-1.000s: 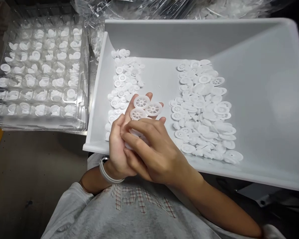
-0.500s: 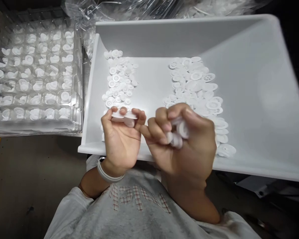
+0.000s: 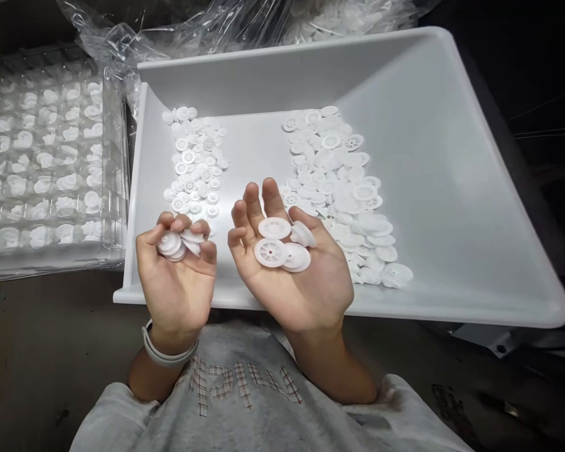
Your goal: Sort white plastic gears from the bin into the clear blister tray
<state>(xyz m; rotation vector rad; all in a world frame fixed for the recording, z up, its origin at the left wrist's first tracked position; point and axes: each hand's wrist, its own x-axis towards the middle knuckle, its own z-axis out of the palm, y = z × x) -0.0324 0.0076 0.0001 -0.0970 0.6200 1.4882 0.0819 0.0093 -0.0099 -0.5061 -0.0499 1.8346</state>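
Palm up, my left hand curls its fingers around several small white plastic gears. My right hand lies palm up beside it with its fingers partly spread, cupping several larger white gears; one of them stands tilted against the thumb. Both hands are over the near edge of a pale grey tray. Beyond my left hand is a pile of small white gears. A second pile of larger white gears spreads behind and to the right of my right hand.
At the left stands a stack of clear compartment trays with white parts in the pockets. Crumpled clear plastic bags lie behind the grey tray. A grey metal bracket sits below the tray's right side.
My right hand has turned from a closed fist to palm up and opened, showing its gears. The view has shifted, so the tray and left hand appear further left.
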